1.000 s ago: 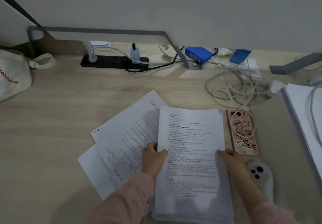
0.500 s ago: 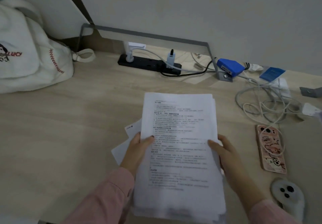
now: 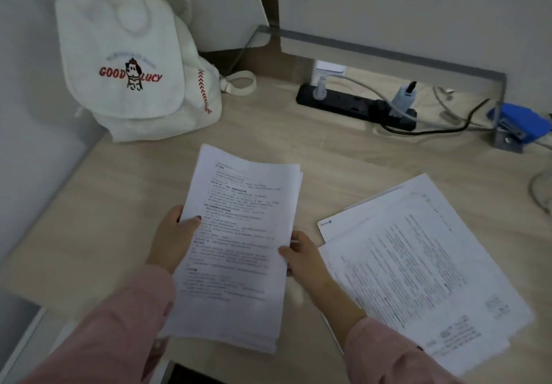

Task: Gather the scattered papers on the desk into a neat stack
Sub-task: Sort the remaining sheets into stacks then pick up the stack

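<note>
Head view: left hand [image 3: 171, 240] and right hand [image 3: 304, 256] pinch the printed sheaf [image 3: 239, 234] at its 2 long edges, thumbs on top; likely light, floppy, prone to sliding apart.

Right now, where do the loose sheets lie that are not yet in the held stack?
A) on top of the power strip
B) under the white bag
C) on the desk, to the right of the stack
C: the loose sheets lie flat on the desk, right of the stack held by the left hand and right hand.
</note>
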### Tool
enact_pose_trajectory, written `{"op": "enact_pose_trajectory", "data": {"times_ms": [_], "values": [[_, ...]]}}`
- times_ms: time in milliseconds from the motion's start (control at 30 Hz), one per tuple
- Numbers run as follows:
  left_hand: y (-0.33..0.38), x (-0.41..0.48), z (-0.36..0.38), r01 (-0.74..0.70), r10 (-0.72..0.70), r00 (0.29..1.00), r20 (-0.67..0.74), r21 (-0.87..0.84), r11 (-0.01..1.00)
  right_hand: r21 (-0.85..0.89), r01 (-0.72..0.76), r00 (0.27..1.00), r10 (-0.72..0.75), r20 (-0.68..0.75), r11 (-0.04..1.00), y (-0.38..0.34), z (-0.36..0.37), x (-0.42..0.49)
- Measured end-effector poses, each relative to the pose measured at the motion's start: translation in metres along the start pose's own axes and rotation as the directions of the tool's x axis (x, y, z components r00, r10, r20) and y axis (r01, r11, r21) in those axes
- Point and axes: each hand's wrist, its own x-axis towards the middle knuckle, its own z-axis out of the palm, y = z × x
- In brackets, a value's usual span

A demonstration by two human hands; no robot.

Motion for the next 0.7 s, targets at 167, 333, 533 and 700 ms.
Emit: {"op": "enact_pose_trajectory", "data": {"times_ms": [167,333,533,700], "values": [[-0.016,0.018,-0.003,0.081,-0.082,0.997,-0.004,0.125,0.989,-0.006,-0.017,0.999,0.017,-0.049,1.000,0.003,-0.008,-0.002],[0.001,0.002,0.033,-0.122,0.150,0.986,-0.073,0.297,0.947,-0.148,0.025,0.937,-0.075,-0.342,0.989,0.008,-0.084,-0.027],[0.009,-0.039,0.128,-0.508,0.364,0.850,0.380,0.414,0.755,-0.027,-0.179,0.681,0.105,-0.725,0.983,0.036,-0.184,-0.075],[-0.005,-0.069,0.184,-0.424,0.173,0.877,0.448,0.555,0.715,0.237,-0.248,0.673,0.343,-0.655,0.939,0.068,-0.230,-0.090]]}}
